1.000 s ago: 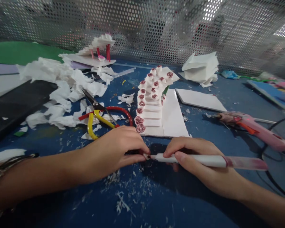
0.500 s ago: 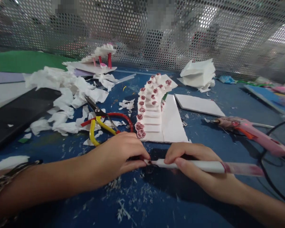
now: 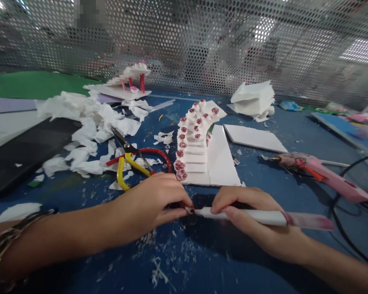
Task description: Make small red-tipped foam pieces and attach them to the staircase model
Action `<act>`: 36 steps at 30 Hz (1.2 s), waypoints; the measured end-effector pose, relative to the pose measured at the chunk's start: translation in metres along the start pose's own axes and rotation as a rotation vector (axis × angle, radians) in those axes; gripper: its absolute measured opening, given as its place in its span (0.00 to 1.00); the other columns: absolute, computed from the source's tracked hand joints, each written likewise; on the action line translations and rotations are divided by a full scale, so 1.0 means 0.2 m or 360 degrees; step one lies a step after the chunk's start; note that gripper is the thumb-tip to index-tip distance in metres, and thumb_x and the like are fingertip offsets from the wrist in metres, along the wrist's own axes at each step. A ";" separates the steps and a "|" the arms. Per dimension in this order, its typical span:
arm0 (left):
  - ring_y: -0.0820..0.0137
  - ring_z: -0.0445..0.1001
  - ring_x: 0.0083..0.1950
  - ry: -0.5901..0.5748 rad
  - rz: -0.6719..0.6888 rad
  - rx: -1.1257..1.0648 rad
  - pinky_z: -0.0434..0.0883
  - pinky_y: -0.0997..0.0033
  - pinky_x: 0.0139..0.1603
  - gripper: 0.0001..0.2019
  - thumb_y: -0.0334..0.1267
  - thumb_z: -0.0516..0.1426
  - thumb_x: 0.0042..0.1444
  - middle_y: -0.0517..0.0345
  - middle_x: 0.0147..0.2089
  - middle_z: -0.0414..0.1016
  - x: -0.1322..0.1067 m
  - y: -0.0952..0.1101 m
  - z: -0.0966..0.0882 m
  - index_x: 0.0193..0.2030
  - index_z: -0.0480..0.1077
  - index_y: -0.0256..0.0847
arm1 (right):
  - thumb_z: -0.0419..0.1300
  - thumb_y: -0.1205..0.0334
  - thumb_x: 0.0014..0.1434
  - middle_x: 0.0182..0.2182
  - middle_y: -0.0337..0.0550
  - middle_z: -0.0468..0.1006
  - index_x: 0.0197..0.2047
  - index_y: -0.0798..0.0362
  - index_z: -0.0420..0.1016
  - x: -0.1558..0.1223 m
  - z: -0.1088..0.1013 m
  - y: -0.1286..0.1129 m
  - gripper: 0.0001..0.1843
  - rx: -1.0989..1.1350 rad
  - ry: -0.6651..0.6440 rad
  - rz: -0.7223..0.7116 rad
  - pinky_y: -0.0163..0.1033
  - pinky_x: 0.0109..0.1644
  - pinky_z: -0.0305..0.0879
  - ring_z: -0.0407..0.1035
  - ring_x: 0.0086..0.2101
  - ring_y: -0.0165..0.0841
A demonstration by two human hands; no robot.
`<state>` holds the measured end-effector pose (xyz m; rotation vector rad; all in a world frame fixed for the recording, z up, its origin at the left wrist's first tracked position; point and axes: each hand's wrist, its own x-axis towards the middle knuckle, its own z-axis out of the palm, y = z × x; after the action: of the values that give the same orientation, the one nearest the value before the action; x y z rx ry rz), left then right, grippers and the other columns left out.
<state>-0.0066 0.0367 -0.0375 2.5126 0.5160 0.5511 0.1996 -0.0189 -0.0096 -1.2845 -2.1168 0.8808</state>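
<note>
- The blue tabletop (image 3: 202, 271), strewn with white shreds in its near part, runs far back to a grey perforated metal panel (image 3: 171, 49).
- Bounding the hands' room: far, a white stepped model with dark-red swirls (image 3: 196, 158); left, red-and-yellow-handled scissors (image 3: 120, 174) just beside the left hand (image 3: 168, 198); right, a pink glue gun (image 3: 337, 181), apart from the right hand (image 3: 254, 208).
- Left hand: fingertips pinched narrow on a small white piece (image 3: 189, 210), mostly hidden, on the model's near side.
- Right hand: closed around a white, slim marker (image 3: 272, 218), tip at the piece; contact too small to tell.
</note>
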 end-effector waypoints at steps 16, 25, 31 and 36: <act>0.75 0.67 0.32 -0.0060 -0.0072 0.0000 0.61 0.77 0.33 0.04 0.33 0.53 0.53 0.61 0.30 0.72 0.01 0.02 -0.02 0.32 0.69 0.39 | 0.51 0.69 0.52 0.23 0.38 0.74 0.29 0.54 0.72 0.00 0.00 -0.01 0.09 0.0039 -0.0038 -0.0036 0.29 0.29 0.61 0.67 0.24 0.24; 0.76 0.67 0.33 -0.0056 -0.0058 -0.0001 0.61 0.77 0.35 0.04 0.34 0.53 0.53 0.62 0.30 0.72 0.00 0.02 -0.01 0.32 0.68 0.39 | 0.51 0.69 0.52 0.25 0.38 0.75 0.29 0.54 0.71 0.01 0.00 0.00 0.08 0.0060 -0.0075 -0.0077 0.29 0.31 0.62 0.68 0.26 0.24; 0.75 0.67 0.33 -0.0067 -0.0049 0.0008 0.61 0.77 0.34 0.04 0.34 0.53 0.53 0.61 0.30 0.72 0.00 0.02 -0.02 0.32 0.68 0.39 | 0.50 0.68 0.53 0.24 0.39 0.74 0.29 0.54 0.71 0.00 0.00 0.01 0.09 0.0056 -0.0055 -0.0088 0.30 0.30 0.62 0.68 0.25 0.25; 0.74 0.67 0.34 -0.0076 -0.0063 0.0005 0.60 0.76 0.35 0.04 0.34 0.52 0.53 0.61 0.31 0.72 0.00 0.01 -0.01 0.33 0.68 0.39 | 0.51 0.67 0.53 0.25 0.39 0.75 0.30 0.54 0.72 0.00 0.00 0.01 0.09 0.0026 -0.0036 -0.0062 0.30 0.31 0.63 0.68 0.26 0.25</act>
<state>-0.0066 0.0361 -0.0337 2.5068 0.5477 0.4749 0.2002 -0.0190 -0.0105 -1.2262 -2.1409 0.8983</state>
